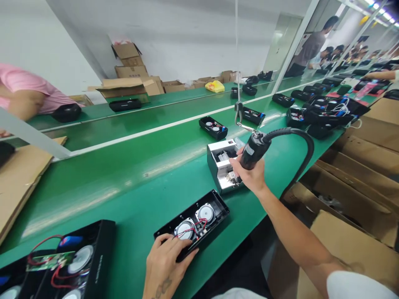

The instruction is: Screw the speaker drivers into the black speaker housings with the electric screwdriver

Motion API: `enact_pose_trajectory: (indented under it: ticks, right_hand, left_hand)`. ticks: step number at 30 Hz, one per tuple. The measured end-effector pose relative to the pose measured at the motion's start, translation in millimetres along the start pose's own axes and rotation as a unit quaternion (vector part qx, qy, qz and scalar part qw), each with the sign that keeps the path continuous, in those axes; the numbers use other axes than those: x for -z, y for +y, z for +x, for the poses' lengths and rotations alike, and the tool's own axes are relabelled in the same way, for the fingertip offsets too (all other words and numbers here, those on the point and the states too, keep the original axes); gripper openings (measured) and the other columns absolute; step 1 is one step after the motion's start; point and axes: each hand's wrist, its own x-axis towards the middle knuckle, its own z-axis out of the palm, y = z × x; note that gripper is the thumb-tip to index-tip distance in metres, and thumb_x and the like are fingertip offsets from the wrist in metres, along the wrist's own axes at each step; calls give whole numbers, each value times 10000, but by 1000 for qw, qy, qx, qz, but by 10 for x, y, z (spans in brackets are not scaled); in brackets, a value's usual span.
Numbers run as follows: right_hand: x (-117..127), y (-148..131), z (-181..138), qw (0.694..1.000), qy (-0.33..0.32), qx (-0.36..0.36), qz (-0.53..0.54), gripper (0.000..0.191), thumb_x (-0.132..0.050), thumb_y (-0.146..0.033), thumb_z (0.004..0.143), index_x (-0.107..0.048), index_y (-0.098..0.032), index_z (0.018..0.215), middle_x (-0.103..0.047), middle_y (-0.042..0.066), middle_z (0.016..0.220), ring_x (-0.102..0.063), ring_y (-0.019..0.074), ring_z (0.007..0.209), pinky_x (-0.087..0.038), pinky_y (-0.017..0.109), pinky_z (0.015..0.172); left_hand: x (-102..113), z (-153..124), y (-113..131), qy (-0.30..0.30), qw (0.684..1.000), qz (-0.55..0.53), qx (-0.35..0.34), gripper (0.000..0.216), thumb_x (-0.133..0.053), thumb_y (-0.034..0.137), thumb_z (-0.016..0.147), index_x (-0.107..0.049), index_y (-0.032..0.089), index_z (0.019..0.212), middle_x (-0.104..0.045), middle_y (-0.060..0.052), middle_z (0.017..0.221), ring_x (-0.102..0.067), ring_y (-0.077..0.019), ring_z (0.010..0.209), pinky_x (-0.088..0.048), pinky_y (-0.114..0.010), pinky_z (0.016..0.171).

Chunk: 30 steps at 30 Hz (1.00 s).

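Note:
My left hand (166,261) grips the near left end of an open black speaker housing (183,216) on the green bench. Two round speaker drivers (206,213) with red wires sit inside it. My right hand (252,172) is wrapped round a black electric screwdriver (254,150), which hangs from a hook and cord and has a thick black cable. The screwdriver's tip is hidden behind my hand, over a white-and-black screw feeder box (222,168). Small metal parts show in the feeder's lower tray.
More open speaker housings (213,127) lie along the green bench (137,199), several piled at the right. Stacked housings with a circuit board (51,261) stand at lower left. Cardboard boxes (349,232) line the right side. A co-worker's pink sleeve (34,89) shows at left; other people sit far right.

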Motion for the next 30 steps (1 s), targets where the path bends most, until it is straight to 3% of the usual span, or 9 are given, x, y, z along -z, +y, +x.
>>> enact_pose_trajectory:
  ticks: [4,8,15,18,21,25,30]
  right_hand:
    - [34,-103,-65,995,-80,-40,52,298,-849,-314,859,-625,-221,1032,-559,-119,530,-482,106,410,-430,280,463]
    - [-4,-250,-340,967,-160,-85,182,278,-809,-254,929,-607,-242,1120,-540,-132,541,-450,91,379,-399,253,429]
    - [-544,-512,-981,902,-199,-96,371,292,-754,-262,994,-569,-323,1211,-503,-125,656,-448,73,402,-398,206,399]
    - [-788,-561,-1132,892,-229,-74,383,281,-720,-236,1019,-558,-334,1227,-516,-117,687,-432,60,407,-398,196,412]
    - [-916,-577,-1201,902,-247,-59,349,249,-699,-262,1031,-549,-326,1219,-515,-109,696,-422,62,416,-406,201,424]
    - [-957,-564,-1226,922,-256,-56,287,240,-710,-323,1017,-545,-307,1190,-518,-101,661,-445,87,440,-431,230,447]
    - [-987,-516,-1248,924,-260,-53,273,247,-714,-300,1005,-555,-304,1194,-525,-96,656,-463,99,457,-432,245,463]
  left_hand:
    - [3,-13,38,-19,998,-4,58,191,-810,354,916,-638,272,901,-756,49,758,-708,-199,737,-575,-352,759]
    - [-5,-15,80,-22,996,-25,83,289,-861,328,846,-578,271,853,-736,50,730,-707,-205,739,-558,-332,680]
    - [-25,15,133,1,995,-44,92,346,-880,295,815,-540,268,875,-717,75,715,-675,-185,676,-564,-354,725]
    - [-21,27,153,-3,994,-57,94,307,-850,291,862,-544,260,877,-713,85,719,-655,-152,617,-574,-371,802]
    - [-27,37,168,1,993,-66,100,218,-786,272,912,-569,256,890,-720,81,711,-661,-142,598,-573,-379,838]
    - [-37,58,187,18,992,-74,105,135,-732,239,920,-598,256,927,-742,58,714,-684,-156,602,-567,-378,817]
    - [-47,71,197,34,991,-80,102,143,-728,198,888,-608,254,941,-781,44,771,-722,-166,647,-562,-370,812]
